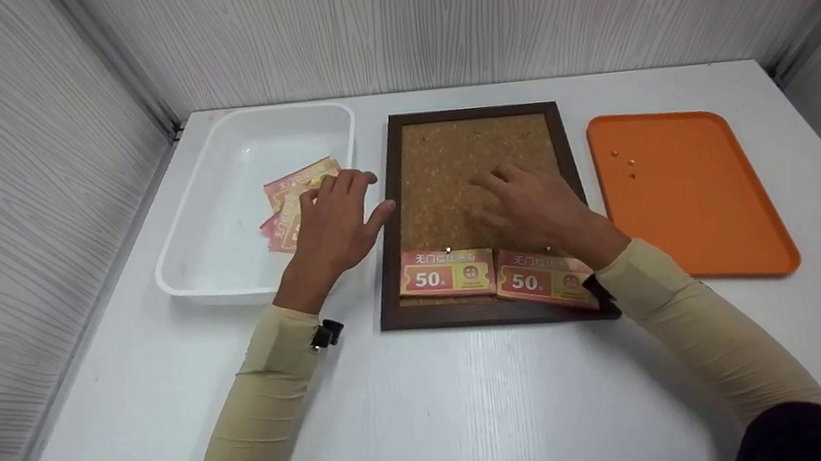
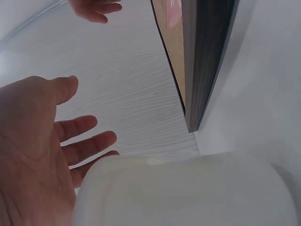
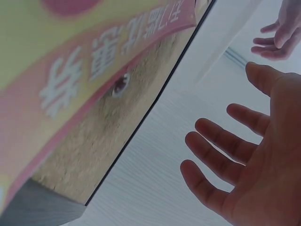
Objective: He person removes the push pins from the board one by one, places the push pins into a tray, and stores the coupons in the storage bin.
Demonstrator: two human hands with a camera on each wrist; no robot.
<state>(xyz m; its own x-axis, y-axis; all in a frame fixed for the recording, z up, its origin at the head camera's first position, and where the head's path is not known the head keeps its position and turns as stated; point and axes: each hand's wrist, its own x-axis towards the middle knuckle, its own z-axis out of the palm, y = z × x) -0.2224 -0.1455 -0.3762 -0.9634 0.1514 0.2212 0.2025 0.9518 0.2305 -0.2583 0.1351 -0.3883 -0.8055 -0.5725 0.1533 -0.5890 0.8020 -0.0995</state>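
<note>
I have the left hand loosely spread, gripping nothing, over loose coupons in the white tub, at nine o'clock from the cork board; the right hand, relaxed and empty, hovers over the cork. Two pinned coupons lie at six, the right one tilted. I'd square each coupon before pressing a pin, from the orange tray at three, straight in.

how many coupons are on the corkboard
2: one coupon at lower left of the corkboard, another coupon at its lower right; any stacked underneath would be hidden.
</note>
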